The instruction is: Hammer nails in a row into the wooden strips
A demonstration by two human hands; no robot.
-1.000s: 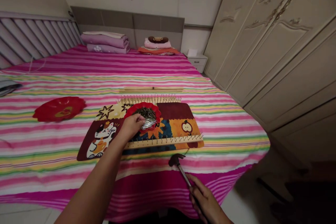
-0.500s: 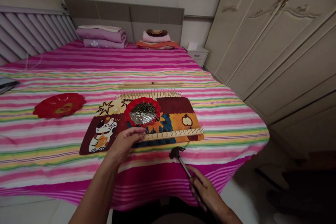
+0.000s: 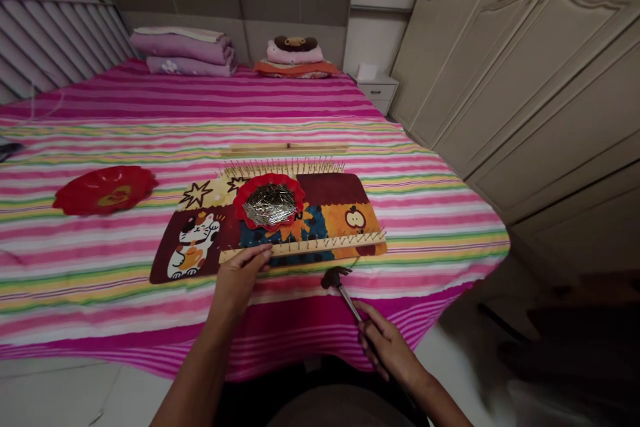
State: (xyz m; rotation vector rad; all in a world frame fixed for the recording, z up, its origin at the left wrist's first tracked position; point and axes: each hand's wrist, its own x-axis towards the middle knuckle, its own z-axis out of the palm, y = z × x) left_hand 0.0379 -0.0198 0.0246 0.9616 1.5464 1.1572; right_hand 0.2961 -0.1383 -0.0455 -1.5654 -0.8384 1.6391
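Observation:
My right hand [image 3: 387,340] is wrapped around the handle of a claw hammer [image 3: 345,290], its head just off the near side of a patterned mat [image 3: 165,247]. A wooden strip [image 3: 305,247] with a row of nails standing in it, several of them leaning, lies along the mat's near edge. Over the left part of this strip my left hand [image 3: 243,273] has thumb and fingers pinched together; what is between the fingertips is hidden. Just beyond the left hand, a red scalloped bowl [image 3: 241,210] holds a heap of loose nails [image 3: 270,203].
Behind the bowl lies another nail-studded strip [image 3: 320,169], with a plain wooden strip [image 3: 250,149] farther back. A red plate [image 3: 75,197] rests at left on the striped bedspread [image 3: 425,213]. Folded bedding [image 3: 185,50] is stacked by the headboard; a wardrobe [image 3: 500,80] stands right.
The view has tilted down slightly, so everything sits higher. My left hand has shifted a little, showing the strip's left end. The right hand keeps its hold on the hammer.

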